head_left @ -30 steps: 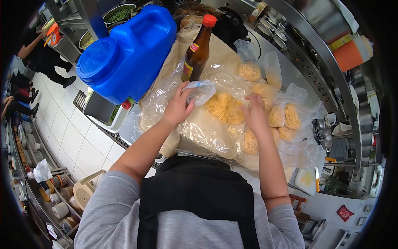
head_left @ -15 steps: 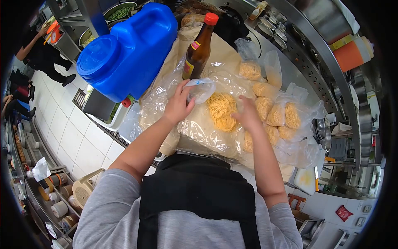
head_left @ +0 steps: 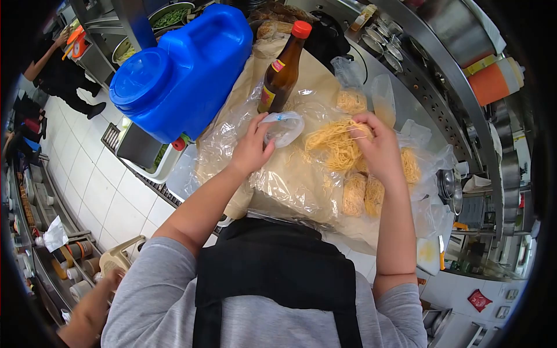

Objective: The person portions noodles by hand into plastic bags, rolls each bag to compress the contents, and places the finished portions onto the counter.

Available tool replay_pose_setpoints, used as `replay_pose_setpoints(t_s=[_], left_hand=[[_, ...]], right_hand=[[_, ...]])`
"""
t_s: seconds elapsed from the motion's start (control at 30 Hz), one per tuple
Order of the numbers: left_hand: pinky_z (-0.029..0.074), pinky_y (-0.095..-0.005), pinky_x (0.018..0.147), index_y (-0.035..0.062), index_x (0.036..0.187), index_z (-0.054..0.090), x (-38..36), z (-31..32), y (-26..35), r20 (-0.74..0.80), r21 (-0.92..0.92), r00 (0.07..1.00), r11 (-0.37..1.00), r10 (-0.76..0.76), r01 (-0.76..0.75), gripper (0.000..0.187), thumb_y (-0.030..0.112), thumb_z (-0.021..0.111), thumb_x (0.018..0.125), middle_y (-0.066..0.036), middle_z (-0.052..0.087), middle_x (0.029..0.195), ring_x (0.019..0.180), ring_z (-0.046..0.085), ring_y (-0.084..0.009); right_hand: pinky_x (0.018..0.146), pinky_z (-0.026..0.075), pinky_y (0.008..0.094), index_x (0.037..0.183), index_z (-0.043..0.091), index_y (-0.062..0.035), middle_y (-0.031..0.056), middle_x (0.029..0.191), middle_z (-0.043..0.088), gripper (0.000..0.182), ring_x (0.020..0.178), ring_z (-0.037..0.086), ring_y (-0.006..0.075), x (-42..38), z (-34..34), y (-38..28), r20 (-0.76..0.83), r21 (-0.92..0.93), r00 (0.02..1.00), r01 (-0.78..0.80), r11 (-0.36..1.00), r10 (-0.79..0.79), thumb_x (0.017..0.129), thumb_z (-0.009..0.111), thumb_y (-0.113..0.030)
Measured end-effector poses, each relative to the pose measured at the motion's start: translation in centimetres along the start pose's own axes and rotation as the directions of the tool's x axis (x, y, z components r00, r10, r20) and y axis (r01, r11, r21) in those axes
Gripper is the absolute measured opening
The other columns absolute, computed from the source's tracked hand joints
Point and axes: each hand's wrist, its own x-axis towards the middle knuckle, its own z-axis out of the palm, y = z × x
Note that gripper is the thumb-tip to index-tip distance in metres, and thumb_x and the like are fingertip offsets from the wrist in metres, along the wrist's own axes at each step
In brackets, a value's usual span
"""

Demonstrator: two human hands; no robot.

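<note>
In the head view, my left hand point(head_left: 249, 148) grips the rim of a small clear plastic bag point(head_left: 286, 131), whose mouth gapes open. My right hand point(head_left: 378, 146) pinches a loose bundle of thin yellow noodles point(head_left: 337, 148), with strands hanging down to the left. Clear plastic sheeting point(head_left: 278, 180) over brown paper lies beneath, with a few stray strands on it. Bagged noodle portions point(head_left: 353, 196) sit under and beside my right forearm, partly hidden by it. A brown bottle point(head_left: 283, 74) with a red cap stands just beyond the bag.
A large blue jug point(head_left: 194, 64) stands at the back left of the table. A white tub point(head_left: 168, 165) sits below it. Metal ladles point(head_left: 386, 43) rest at the back right. Another person's arm point(head_left: 96, 310) reaches in at lower left; a person in black point(head_left: 64, 75) stands further off.
My right hand has taken hold of the noodles, lifted them off the sheeting and moved right. My left hand stays with the bag. Another person's arm has appeared at lower left.
</note>
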Motion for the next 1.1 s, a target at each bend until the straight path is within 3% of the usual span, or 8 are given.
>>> replay_pose_setpoints(t_s=[0.43,0.53,0.6,0.7,0.83,0.9,1.03,1.1], left_hand=[[0.052,-0.0474,0.093,0.0101,0.131,0.05,-0.1,0.3,-0.1,-0.03,0.025,0.999,0.999,0.035,-0.035,0.045,0.019,0.063,0.089,-0.014,0.042,0.146,0.116,0.058,-0.0405],[0.052,-0.0473,0.093,0.0104,0.131,0.05,-0.3,0.4,-0.1,-0.028,0.026,0.999,0.999,0.03,-0.029,0.045,0.019,0.063,0.089,-0.014,0.042,0.146,0.116,0.058,-0.0401],[0.052,-0.0473,0.093,0.0106,0.131,0.05,0.0,0.3,-0.1,-0.031,0.032,0.999,0.999,0.02,-0.019,0.045,0.019,0.063,0.089,-0.014,0.042,0.146,0.116,0.058,-0.0398],[0.052,-0.0472,0.093,0.0111,0.131,0.05,-0.3,0.2,0.1,-0.006,0.022,1.0,1.0,0.008,-0.007,0.045,0.02,0.063,0.089,-0.013,0.042,0.146,0.117,0.058,-0.0391],[0.052,-0.0468,0.093,0.0112,0.132,0.05,0.0,0.5,-0.2,-0.014,0.019,1.0,1.0,0.009,-0.009,0.045,0.02,0.063,0.089,-0.013,0.042,0.146,0.117,0.058,-0.0386],[0.052,-0.0467,0.092,0.0112,0.132,0.05,-0.3,0.4,-0.4,-0.032,0.052,0.999,0.998,0.039,-0.038,0.045,0.02,0.063,0.089,-0.013,0.042,0.146,0.116,0.059,-0.0385],[0.053,-0.0468,0.092,0.0111,0.132,0.05,-0.2,0.7,-0.2,-0.034,0.035,0.999,0.999,0.042,-0.041,0.046,0.02,0.063,0.089,-0.014,0.042,0.146,0.114,0.06,-0.0386],[0.053,-0.0469,0.091,0.011,0.133,0.05,-0.1,0.5,0.0,-0.072,0.053,0.994,0.996,0.077,-0.073,0.046,0.02,0.063,0.089,-0.014,0.042,0.146,0.113,0.06,-0.0385]], right_hand=[[0.094,0.045,0.0263,0.119,0.064,-0.0027,0.0079,0.115,0.065,0.031,0.105,0.061,0.0166,-0.1,-0.5,3.7,0.133,0.339,0.975,-0.213,0.916,0.177,0.09,0.059,0.002],[0.098,0.045,0.0303,0.128,0.06,-0.0032,0.0122,0.126,0.063,0.039,0.114,0.059,0.0222,-1.1,0.8,9.9,0.069,0.088,0.948,-0.317,0.944,0.312,0.089,0.063,-0.002],[0.102,0.045,0.037,0.136,0.055,-0.0068,0.0178,0.137,0.056,0.05,0.125,0.054,0.0316,-2.2,2.1,12.9,-0.003,-0.42,0.968,-0.229,0.878,0.251,0.087,0.068,-0.009],[0.106,0.043,0.0429,0.137,0.053,-0.0081,0.0217,0.143,0.049,0.054,0.131,0.047,0.0388,-4.0,6.1,9.9,0.159,-0.292,0.967,-0.145,0.945,0.197,0.086,0.07,-0.012],[0.105,0.043,0.0411,0.137,0.053,-0.0069,0.0221,0.138,0.054,0.051,0.126,0.051,0.0386,-3.7,8.2,10.1,0.2,-0.38,0.963,-0.095,0.92,0.182,0.089,0.067,-0.014],[0.102,0.044,0.037,0.138,0.051,-0.0051,0.0213,0.131,0.059,0.047,0.121,0.056,0.0353,-2.5,6.2,9.4,0.142,-0.024,0.933,-0.331,0.943,0.331,0.093,0.061,-0.016],[0.099,0.044,0.0329,0.137,0.05,-0.0055,0.0193,0.125,0.062,0.041,0.115,0.059,0.0318,-1.6,3.7,9.7,0.09,0.186,0.925,-0.381,0.906,0.37,0.097,0.054,-0.016],[0.099,0.043,0.031,0.135,0.051,-0.0055,0.0186,0.123,0.063,0.038,0.116,0.058,0.03,-1.9,3.6,9.0,0.126,0.539,0.929,-0.358,0.762,0.347,0.098,0.05,-0.015]])
